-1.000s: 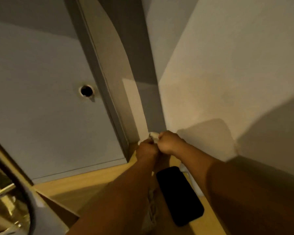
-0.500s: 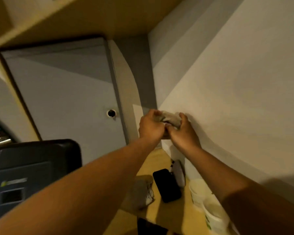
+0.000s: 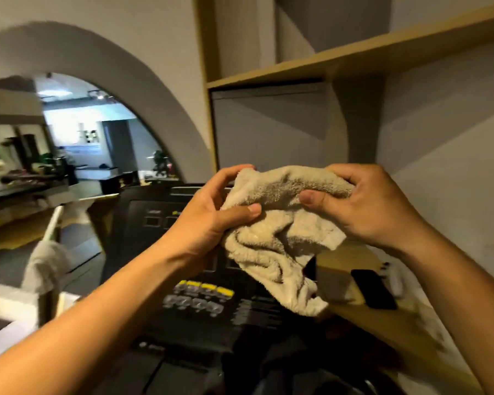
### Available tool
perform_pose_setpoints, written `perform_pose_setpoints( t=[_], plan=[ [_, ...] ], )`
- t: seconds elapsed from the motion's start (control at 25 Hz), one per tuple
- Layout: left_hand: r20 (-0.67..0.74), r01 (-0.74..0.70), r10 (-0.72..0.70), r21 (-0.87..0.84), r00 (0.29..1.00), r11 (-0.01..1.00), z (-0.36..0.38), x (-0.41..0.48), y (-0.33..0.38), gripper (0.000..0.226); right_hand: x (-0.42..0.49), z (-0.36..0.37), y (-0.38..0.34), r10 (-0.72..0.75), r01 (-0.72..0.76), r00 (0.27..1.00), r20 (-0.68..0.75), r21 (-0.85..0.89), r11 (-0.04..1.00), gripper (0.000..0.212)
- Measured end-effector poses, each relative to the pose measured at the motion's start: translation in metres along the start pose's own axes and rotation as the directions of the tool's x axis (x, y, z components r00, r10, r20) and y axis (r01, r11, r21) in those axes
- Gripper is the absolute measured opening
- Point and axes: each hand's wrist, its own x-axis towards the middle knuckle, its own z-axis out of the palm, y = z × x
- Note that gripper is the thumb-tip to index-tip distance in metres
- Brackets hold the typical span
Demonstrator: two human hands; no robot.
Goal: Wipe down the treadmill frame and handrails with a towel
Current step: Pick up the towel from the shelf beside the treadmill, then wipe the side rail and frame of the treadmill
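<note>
beige towel (image 3: 280, 232) — black treadmill console (image 3: 200, 303)

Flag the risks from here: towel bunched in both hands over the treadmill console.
1. The towel is a loose wad in the left hand and right hand; its hanging corner could drag across the console buttons and press one.
2. The black phone lies on the wooden ledge near that corner; a sweep might knock it off.

No legible text — console (image 3: 200, 303) markings blurred
</note>
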Motion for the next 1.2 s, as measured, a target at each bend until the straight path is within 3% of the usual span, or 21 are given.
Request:
perform_pose_setpoints(
  t=[0.08,0.16,0.28,0.36,0.4,0.48,0.6,0.64,0.68,0.8,0.84,0.96,1.0,1.08,1.2],
  plan=[
    [-0.172,0.000,0.014,0.083,0.985,0.997,-0.056,-0.061,0.010,0.063,-0.002,0.067,-0.041,-0.055,0.043,0.995,0.087,0.131,0.990,0.020],
    [-0.343,0.019,0.040,0.169,0.938,0.985,-0.109,-0.133,0.016,0.059,-0.017,0.143,-0.079,-0.050,-0.017,0.985,0.166,0.383,0.924,0.021],
    [-0.522,0.100,-0.025,0.116,0.853,0.988,-0.162,-0.254,0.007,0.059,-0.063,0.257,-0.126,0.011,-0.184,0.963,0.269,0.628,0.756,0.055],
    [-0.642,0.146,-0.104,0.012,0.759,0.989,-0.184,-0.353,0.006,0.072,-0.118,0.339,-0.158,0.077,-0.415,0.885,0.460,0.702,0.579,0.073],
    [-0.691,0.160,-0.139,-0.034,0.710,0.987,-0.191,-0.406,0.006,0.079,-0.152,0.374,-0.175,0.097,-0.556,0.805,0.585,0.686,0.470,0.081],
    [-0.764,0.210,-0.213,-0.104,0.609,0.972,-0.193,-0.508,0.007,0.078,-0.231,0.430,-0.206,0.075,-0.805,0.559,0.826,0.517,0.291,0.091],
    [-0.814,0.334,-0.297,-0.135,0.499,0.933,-0.186,-0.622,0.006,0.076,-0.329,0.465,-0.236,-0.083,-0.987,0.162,0.983,0.161,-0.014,0.090],
    [-0.817,0.382,-0.324,-0.139,0.478,0.914,-0.185,-0.652,0.005,0.074,-0.354,0.476,-0.245,-0.107,-0.996,0.091,0.990,0.091,-0.009,0.086],
    [-0.814,0.428,-0.347,-0.136,0.465,0.893,-0.186,-0.677,0.005,0.074,-0.372,0.486,-0.254,-0.093,-0.993,0.079,0.993,0.086,0.080,0.084],
    [-0.840,0.549,-0.369,-0.103,0.399,0.829,-0.190,-0.740,0.015,0.080,-0.399,0.511,-0.279,0.074,-0.870,0.221,0.972,0.162,0.465,0.071],
    [-0.852,0.583,-0.368,-0.093,0.373,0.807,-0.193,-0.754,0.020,0.080,-0.399,0.516,-0.285,0.058,-0.831,0.216,0.975,0.152,0.536,0.070],
    [-0.837,0.673,-0.403,-0.058,0.370,0.738,-0.200,-0.782,0.033,0.079,-0.402,0.524,-0.299,-0.096,-0.706,0.002,0.995,0.070,0.705,0.068],
    [-0.821,0.687,-0.421,-0.050,0.385,0.725,-0.204,-0.785,0.036,0.078,-0.403,0.528,-0.303,-0.092,-0.660,-0.026,0.995,0.052,0.749,0.065],
    [-0.822,0.711,-0.420,-0.027,0.384,0.703,-0.212,-0.788,0.039,0.076,-0.403,0.541,-0.312,-0.079,-0.547,0.060,0.995,0.099,0.831,0.051],
    [-0.877,0.786,-0.401,-0.046,0.263,0.617,-0.221,-0.797,0.042,0.068,-0.399,0.561,-0.316,-0.101,-0.424,0.276,0.956,0.216,0.879,0.032]
  ],
)
